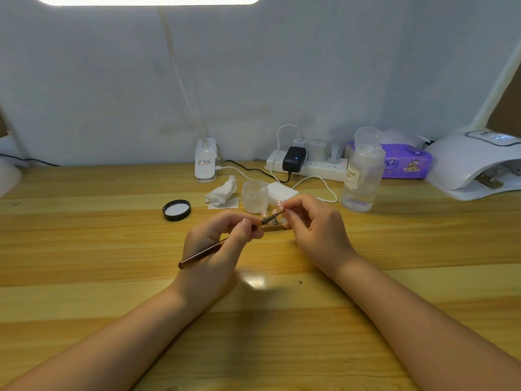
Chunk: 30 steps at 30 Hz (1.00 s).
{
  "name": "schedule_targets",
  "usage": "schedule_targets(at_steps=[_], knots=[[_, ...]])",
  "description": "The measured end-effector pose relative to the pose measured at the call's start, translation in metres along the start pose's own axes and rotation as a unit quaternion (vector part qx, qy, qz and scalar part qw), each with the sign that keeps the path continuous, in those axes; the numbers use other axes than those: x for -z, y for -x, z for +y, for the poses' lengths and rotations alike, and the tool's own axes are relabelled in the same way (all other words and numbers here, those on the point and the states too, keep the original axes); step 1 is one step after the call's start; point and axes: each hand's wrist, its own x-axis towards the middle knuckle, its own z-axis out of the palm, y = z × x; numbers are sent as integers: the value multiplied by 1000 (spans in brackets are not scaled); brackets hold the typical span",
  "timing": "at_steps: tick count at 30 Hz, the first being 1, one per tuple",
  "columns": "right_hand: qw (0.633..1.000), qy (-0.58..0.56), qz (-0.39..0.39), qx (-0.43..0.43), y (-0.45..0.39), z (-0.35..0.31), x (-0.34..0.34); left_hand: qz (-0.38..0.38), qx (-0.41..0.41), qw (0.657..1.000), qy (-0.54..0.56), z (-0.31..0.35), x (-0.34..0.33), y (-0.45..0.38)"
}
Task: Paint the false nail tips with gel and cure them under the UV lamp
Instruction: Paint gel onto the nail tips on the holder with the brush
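Observation:
My left hand (222,244) grips a thin brown gel brush (203,253), its tip pointing right toward a pale pink false nail tip (280,204). My right hand (313,221) pinches that nail tip by its small holder. More pink tips (265,213) stand on a small stand (275,225) between my hands, partly hidden by my fingers. An open frosted gel jar (255,196) sits just behind, its black lid (176,210) lying to the left. The white UV lamp (476,165) stands at the far right, its opening facing me.
A clear pump bottle (362,176) stands right of my hands. Crumpled tissue (222,193), white pads (282,191), a power strip (307,165) with plugs and cables, a purple wipes pack (406,163) and a white lamp clamp (205,162) line the back of the wooden desk (112,249).

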Motion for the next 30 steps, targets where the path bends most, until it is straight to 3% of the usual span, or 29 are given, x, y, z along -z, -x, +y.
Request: schedule_targets(at_steps=[9,30], knots=[[1000,-8,-15,0,0,-2,0,29,11,998,-54,-1,0,-2],[1000,-21,-12,-5,0,-1,0,15,-1,1000,-14,-1,0,-1]])
